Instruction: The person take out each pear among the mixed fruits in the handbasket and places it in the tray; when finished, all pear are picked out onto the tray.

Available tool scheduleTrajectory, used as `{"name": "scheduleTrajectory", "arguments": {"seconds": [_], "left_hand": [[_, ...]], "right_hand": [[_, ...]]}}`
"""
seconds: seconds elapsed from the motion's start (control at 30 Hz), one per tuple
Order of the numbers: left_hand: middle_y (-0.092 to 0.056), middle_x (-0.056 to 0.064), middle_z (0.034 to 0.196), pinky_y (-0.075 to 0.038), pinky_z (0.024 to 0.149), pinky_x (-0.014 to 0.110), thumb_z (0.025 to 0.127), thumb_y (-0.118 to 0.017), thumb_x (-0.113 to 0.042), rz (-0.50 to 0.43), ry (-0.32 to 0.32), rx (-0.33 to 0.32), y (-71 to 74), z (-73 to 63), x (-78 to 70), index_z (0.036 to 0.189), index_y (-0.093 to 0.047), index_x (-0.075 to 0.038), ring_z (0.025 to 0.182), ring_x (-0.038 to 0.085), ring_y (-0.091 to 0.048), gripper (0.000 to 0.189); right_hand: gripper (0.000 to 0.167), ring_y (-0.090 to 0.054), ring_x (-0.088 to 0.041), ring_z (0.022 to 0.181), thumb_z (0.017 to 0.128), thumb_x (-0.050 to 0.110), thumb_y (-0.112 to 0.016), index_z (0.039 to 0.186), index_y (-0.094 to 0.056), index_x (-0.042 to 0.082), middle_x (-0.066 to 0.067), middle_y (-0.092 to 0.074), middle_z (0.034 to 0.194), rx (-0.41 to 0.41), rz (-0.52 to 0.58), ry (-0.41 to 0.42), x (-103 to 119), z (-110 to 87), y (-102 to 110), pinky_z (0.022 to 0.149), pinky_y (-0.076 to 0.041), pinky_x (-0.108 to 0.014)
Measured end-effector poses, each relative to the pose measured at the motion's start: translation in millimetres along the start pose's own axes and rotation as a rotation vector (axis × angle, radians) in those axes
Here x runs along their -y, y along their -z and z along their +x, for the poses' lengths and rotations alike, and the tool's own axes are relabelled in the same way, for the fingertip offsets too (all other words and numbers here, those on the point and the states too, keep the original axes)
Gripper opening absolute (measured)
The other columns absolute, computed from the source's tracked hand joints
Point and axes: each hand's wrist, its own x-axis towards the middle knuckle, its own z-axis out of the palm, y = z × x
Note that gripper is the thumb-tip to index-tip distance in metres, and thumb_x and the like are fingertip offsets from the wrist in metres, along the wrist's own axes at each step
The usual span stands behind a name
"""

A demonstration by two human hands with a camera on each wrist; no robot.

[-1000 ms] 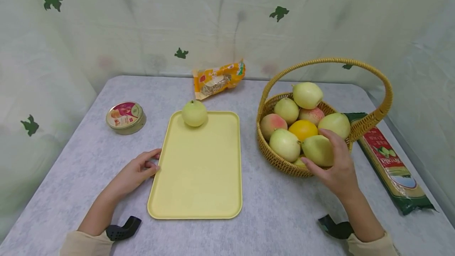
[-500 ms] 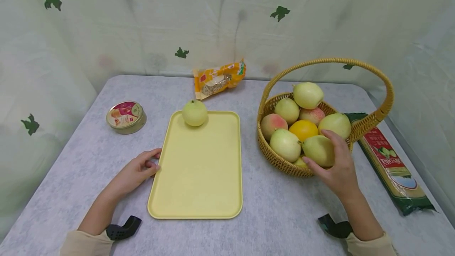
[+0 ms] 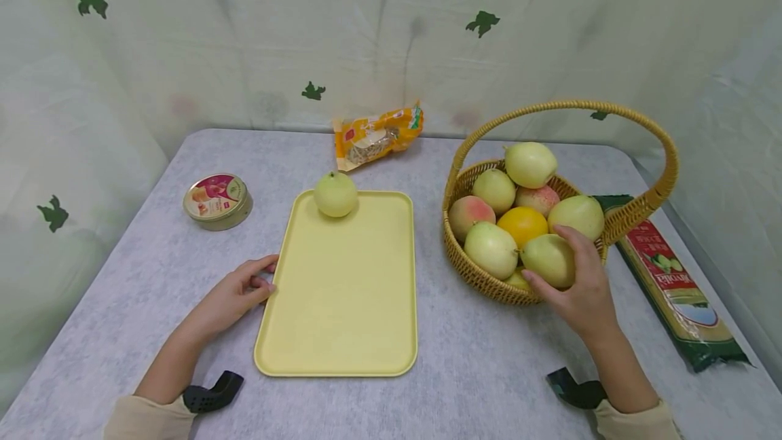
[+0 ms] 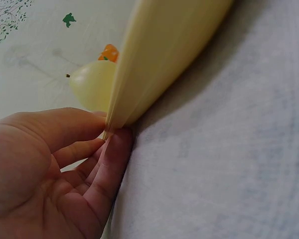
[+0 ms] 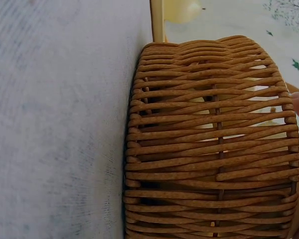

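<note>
On the left, my left hand (image 3: 229, 299) pinches the left rim of the pale yellow tray (image 3: 342, 290); the left wrist view shows the thumb and fingers (image 4: 114, 149) on either side of that edge. A pale green pear (image 3: 335, 195) rests at the tray's far left corner. My right hand (image 3: 583, 294) holds a yellow-green pear (image 3: 548, 260) at the near right of the wicker basket (image 3: 479, 282), thumb and fingers spread around it. In the right wrist view the basket's woven wall (image 5: 214, 144) hides most of the hand and fruit.
Several more pears, two peaches (image 3: 469, 214) and an orange-yellow fruit (image 3: 523, 224) fill the basket under its tall arched handle (image 3: 562, 106). A round tin (image 3: 217, 202) stands left, an orange snack packet (image 3: 379, 138) behind the tray, a long green-and-red packet (image 3: 678, 284) right.
</note>
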Motion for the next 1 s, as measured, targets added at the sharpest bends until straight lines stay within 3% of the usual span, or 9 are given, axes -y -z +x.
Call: {"name": "scheduleTrajectory", "arguments": {"seconds": [0.4,0.83,1.0], "left_hand": [[-0.042,0.015,0.118,-0.044,0.068,0.023,0.090,-0.055,-0.013,0.018,0.000,-0.003,-0.4,-0.1,0.5,0.137,-0.033,0.002,0.085,0.014,-0.049,0.053],[-0.042,0.015,0.119,-0.044,0.068,0.023,0.091,-0.054,-0.014,0.025,0.008,-0.003,-1.0,-1.3,-0.1,0.137,-0.032,0.002,0.085,0.014,-0.048,0.054],[-0.042,0.015,0.119,-0.044,0.068,0.023,0.091,-0.055,-0.014,0.027,0.005,-0.006,-0.9,-1.0,-0.3,0.136,-0.033,0.002,0.085,0.014,-0.049,0.053]], "right_hand": [[0.080,-0.042,-0.030,0.103,0.074,0.055,-0.062,0.125,-0.043,-0.005,-0.020,-0.047,0.118,0.079,-0.009,-0.066,-2.5,-1.0,5.6,0.093,-0.027,-0.020],[0.079,-0.042,-0.034,0.104,0.074,0.055,-0.063,0.123,-0.045,-0.004,-0.020,-0.046,0.119,0.141,-0.020,-0.073,-7.1,-1.7,10.6,0.092,-0.028,-0.024],[0.080,-0.042,-0.034,0.105,0.075,0.059,-0.058,0.123,-0.045,-0.004,-0.020,-0.047,0.119,0.161,-0.038,-0.077,-8.2,-2.1,12.8,0.092,-0.028,-0.025]]}}
